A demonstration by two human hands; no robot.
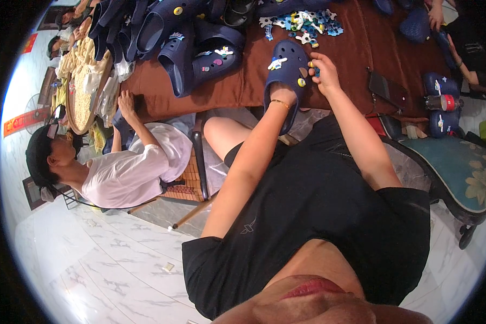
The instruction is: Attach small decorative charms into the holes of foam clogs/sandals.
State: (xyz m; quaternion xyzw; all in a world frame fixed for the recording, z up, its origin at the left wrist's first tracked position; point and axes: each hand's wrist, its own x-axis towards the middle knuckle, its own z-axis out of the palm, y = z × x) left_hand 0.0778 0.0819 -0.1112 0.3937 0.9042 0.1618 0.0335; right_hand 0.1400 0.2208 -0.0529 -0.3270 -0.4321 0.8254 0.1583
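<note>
A navy clog [286, 56] with round holes is held up at the table's front edge, its toe pointing away from me. My left hand [282, 94] reaches inside it through the heel opening, so the fingers are hidden. On the clog's upper sit a white cartoon charm [277, 64] and a small yellow-and-white charm [301, 82]. Close by its right side, my right hand [326, 76] pinches a small blue shoe charm [315, 71], partly covered by the fingers. Beyond the toe lies a pile of loose charms [308, 24] in blue, white and yellow.
Several navy clogs [181, 59] crowd the brown-covered table [356, 48] at the back left. A dark phone [387, 89] lies to the right, near a bottle [443, 102] and more clogs. A co-worker in white [140, 162] sits at left; another person's hand [436, 17] is at far right.
</note>
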